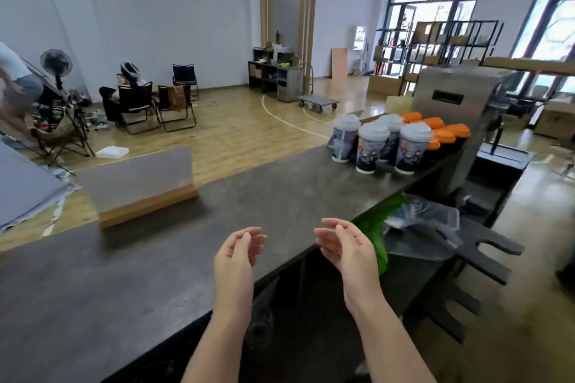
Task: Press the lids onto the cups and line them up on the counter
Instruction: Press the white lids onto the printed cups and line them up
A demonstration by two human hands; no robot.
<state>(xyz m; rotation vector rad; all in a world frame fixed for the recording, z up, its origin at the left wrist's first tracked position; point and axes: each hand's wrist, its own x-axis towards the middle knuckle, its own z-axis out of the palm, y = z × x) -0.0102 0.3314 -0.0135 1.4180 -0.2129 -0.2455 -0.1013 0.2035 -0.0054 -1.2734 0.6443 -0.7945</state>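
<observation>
Four lidded cups (378,143) stand clustered at the counter's (155,258) far right end, orange-lidded ones (441,130) just behind, well apart from both hands. Left hand (238,253) and right hand (345,246) hover near the counter's edge, fingers loosely curled, holding nothing. Looks between cups; next move probably calls for a reach far right.

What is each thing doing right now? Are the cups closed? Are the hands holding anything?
Left hand: open, loosely curled, holding nothing.
Right hand: open, loosely curled, holding nothing.
White-lidded cups: four, upright, lids on, grouped on the counter.
Orange-lidded cups: upright, lids on, behind the white ones.
Fan: upright; running or not, cannot tell.
</observation>
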